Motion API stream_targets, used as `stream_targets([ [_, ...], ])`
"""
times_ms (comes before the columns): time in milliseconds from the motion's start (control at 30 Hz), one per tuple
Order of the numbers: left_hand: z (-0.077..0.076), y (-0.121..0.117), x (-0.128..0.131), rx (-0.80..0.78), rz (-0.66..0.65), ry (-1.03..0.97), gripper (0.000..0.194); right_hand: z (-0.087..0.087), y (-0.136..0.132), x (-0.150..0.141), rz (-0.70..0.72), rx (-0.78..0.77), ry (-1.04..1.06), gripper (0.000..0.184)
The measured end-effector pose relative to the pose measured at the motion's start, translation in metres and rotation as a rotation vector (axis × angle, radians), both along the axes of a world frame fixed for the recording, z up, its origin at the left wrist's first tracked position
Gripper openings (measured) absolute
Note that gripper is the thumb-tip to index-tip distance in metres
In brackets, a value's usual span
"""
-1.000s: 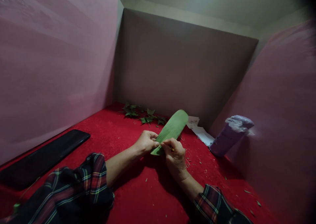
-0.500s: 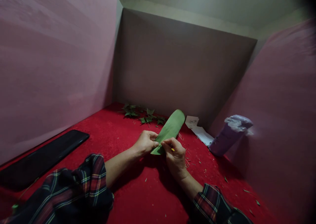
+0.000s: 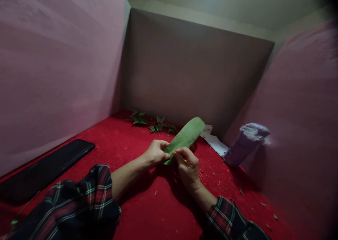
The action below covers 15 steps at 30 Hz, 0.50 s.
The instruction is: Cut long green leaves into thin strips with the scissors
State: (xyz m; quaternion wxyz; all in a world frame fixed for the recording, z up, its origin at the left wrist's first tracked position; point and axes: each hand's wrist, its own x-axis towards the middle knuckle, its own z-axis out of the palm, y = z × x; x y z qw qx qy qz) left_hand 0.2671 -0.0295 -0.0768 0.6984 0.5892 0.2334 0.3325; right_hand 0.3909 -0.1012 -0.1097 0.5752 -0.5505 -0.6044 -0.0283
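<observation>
While the left hand [image 3: 155, 152] is pinching the near end of a long green leaf [image 3: 186, 137] and the right hand [image 3: 188, 166] is closing its fingers on the same end around a small yellow-tipped stick [image 3: 184, 160], the blade is angling up and away beyond both hands over the red cloth [image 3: 148, 211]. Beyond the right hand, white papers [image 3: 214, 141] are showing marks too small to read, and a purple bag-lined container [image 3: 245, 145], contents hidden, is leaning further right; small leaves [image 3: 153, 122] are lying beyond the left hand, a black tray [image 3: 44, 169] well to its left.

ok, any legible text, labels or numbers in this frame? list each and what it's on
None legible.
White paper sheets by the back wall: faint dark marks, too small and blurred to read.
Purple plastic-wrapped cylinder: no label visible.
Long black flat tray: no markings visible.
Long green leaf held in both hands: no writing.
</observation>
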Motion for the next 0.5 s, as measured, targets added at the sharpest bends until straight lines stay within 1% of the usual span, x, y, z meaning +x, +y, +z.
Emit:
stream_targets([
  [200,0.005,0.001,-0.003,-0.025,-0.027,0.048,0.026,0.002,0.0,0.001,-0.005,0.011,0.019,0.016],
  [367,0.011,-0.001,-0.005,-0.041,-0.05,0.067,0.028,0.008,-0.002,0.0,-0.036,0.052,-0.028,0.016],
  [500,0.012,-0.001,-0.006,-0.051,-0.047,0.067,0.03,0.01,-0.002,0.002,-0.086,0.076,-0.073,0.017],
])
